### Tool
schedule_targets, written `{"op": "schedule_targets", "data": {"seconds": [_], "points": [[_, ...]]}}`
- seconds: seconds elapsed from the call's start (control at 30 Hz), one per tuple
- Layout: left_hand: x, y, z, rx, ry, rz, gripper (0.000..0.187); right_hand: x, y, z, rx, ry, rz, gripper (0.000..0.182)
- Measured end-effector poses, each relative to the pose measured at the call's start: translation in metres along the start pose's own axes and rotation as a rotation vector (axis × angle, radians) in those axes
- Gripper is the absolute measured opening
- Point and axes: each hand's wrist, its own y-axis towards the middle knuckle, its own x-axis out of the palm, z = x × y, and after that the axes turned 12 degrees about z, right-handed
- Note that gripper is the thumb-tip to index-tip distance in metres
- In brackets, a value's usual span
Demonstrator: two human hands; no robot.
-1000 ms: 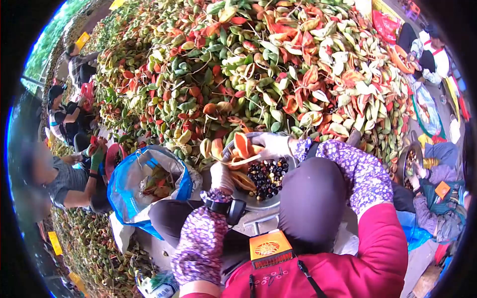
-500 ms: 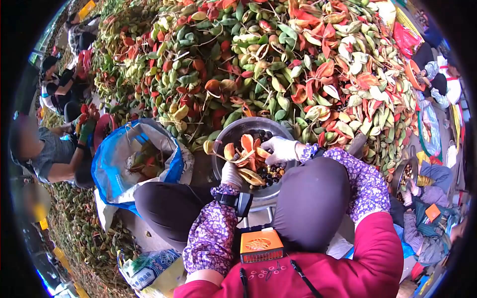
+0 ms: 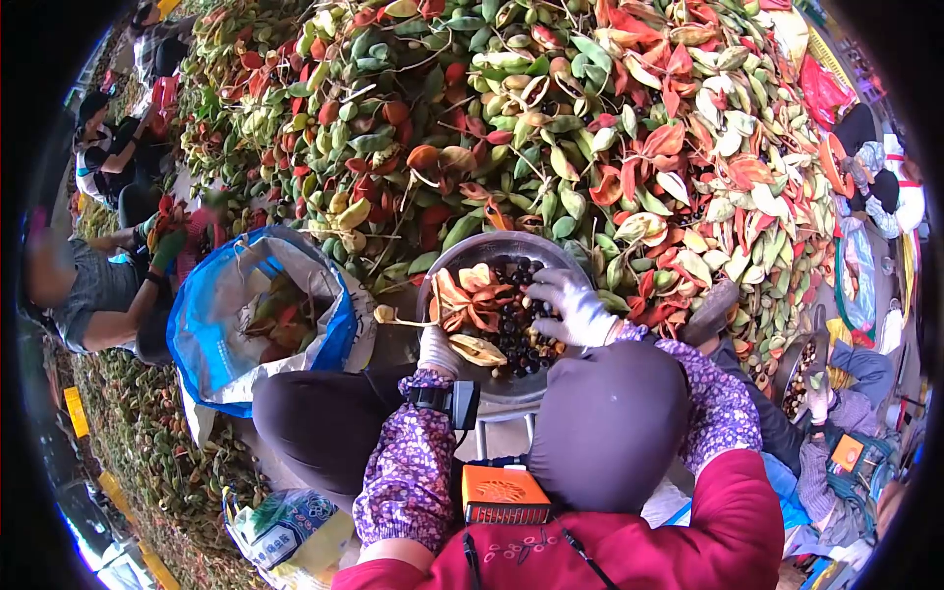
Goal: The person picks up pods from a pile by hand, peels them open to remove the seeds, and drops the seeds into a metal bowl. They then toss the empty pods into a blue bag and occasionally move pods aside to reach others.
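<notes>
My left hand point(image 3: 439, 350), in a pale glove, is closed on the stem of an opened orange pod cluster point(image 3: 468, 297) at the left side of a dark metal bowl point(image 3: 570, 254). Beside it lies a tan split pod point(image 3: 478, 350). Over the right part of the bowl, my right hand point(image 3: 575, 307), also gloved, has its fingers apart, with no pod in it. Black round seeds point(image 3: 519, 324) lie under and beside its fingers, along with a few brownish ones.
A large heap of green and red pods point(image 3: 551, 128) rises beyond the bowl. To the left stands a blue and white sack point(image 3: 202, 344) holding pods. Co-workers sit at the left point(image 3: 103, 295) and right point(image 3: 846, 452). A plastic bag point(image 3: 285, 531) lies at lower left.
My right hand has moved off the orange pods toward the right and opened. The pod cluster has shifted left with my left hand, and more black seeds show in the bowl.
</notes>
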Motion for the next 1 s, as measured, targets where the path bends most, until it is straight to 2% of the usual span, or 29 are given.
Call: {"op": "schedule_targets", "data": {"seconds": [0.03, 0.07, 0.1, 0.13, 0.17, 0.2, 0.27, 0.3, 0.33, 0.4, 0.47, 0.53, 0.57, 0.6, 0.67, 0.7, 0.73, 0.8, 0.87, 0.93, 1.0], "points": [[-0.003, 0.009, -0.002, 0.003, 0.002, -0.05, 0.043, 0.006, -0.002, 0.0, -0.014, 0.041, -0.074, 0.059], [-0.009, 0.021, -0.007, 0.008, 0.004, -0.101, 0.042, 0.012, -0.004, -0.006, 0.028, 0.084, -0.065, 0.057], [0.002, -0.001, -0.002, -0.071, -0.019, -0.098, 0.036, 0.015, 0.003, -0.01, 0.013, 0.178, -0.118, 0.054], [0.009, -0.026, 0.001, -0.239, -0.041, -0.131, 0.032, 0.017, 0.009, -0.013, -0.003, 0.271, -0.171, 0.05], [-0.004, 0.004, -0.01, -0.246, -0.047, -0.204, 0.031, 0.026, 0.009, -0.01, -0.095, 0.205, -0.127, 0.051], [0.004, -0.005, -0.002, -0.255, -0.052, -0.275, 0.03, 0.038, 0.004, 0.0, -0.094, 0.206, -0.128, 0.051], [0.006, -0.019, -0.004, -0.279, 0.016, -0.231, 0.028, 0.055, 0.002, 0.01, -0.076, 0.251, -0.121, 0.056], [0.007, -0.019, -0.004, -0.286, 0.01, -0.22, 0.027, 0.06, 0.005, 0.01, -0.185, 0.3, 0.004, 0.06], [0.009, -0.019, -0.004, -0.294, 0.002, -0.209, 0.027, 0.06, 0.004, 0.009, -0.186, 0.3, 0.003, 0.06], [0.014, -0.031, -0.001, -0.331, -0.026, -0.166, 0.025, 0.056, 0.0, 0.002, -0.084, 0.394, -0.033, 0.061], [0.014, -0.032, 0.0, -0.274, 0.011, -0.233, 0.02, 0.055, 0.001, 0.001, -0.096, 0.392, -0.023, 0.055], [0.015, -0.043, 0.001, -0.298, -0.007, -0.305, 0.016, 0.053, 0.0, -0.004, 0.034, 0.019, -0.129, 0.063], [0.009, -0.03, -0.004, -0.361, -0.044, -0.35, 0.017, 0.052, 0.003, -0.006, 0.075, -0.095, -0.217, 0.061], [0.003, -0.018, -0.011, -0.427, -0.082, -0.392, 0.018, 0.052, 0.005, -0.008, 0.14, -0.085, -0.287, 0.063], [0.018, -0.046, -0.002, -0.421, -0.021, -0.245, 0.022, 0.048, 0.007, -0.008, 0.242, 0.03, -0.35, 0.061], [0.001, -0.028, -0.011, -0.422, -0.119, -0.42, 0.023, 0.052, 0.008, -0.005, 0.324, 0.067, -0.4, 0.058], [0.003, -0.029, -0.012, -0.424, -0.115, -0.418, 0.023, 0.06, 0.002, -0.002, 0.347, 0.074, -0.372, 0.056], [0.005, -0.027, -0.015, -0.257, 0.073, -0.294, 0.025, 0.071, -0.007, 0.003, 0.373, 0.322, -0.274, 0.054], [-0.001, -0.008, -0.014, -0.366, -0.043, -0.571, 0.028, 0.071, -0.016, 0.006, 0.387, 0.285, -0.22, 0.053], [0.006, -0.022, -0.018, -0.279, 0.161, -0.332, 0.036, 0.055, -0.015, -0.003, 0.44, 0.202, -0.109, 0.051], [0.018, -0.035, -0.029, -0.129, 0.08, -0.351, 0.058, 0.047, -0.002, -0.002, 0.317, 0.038, -0.099, 0.048]]}}
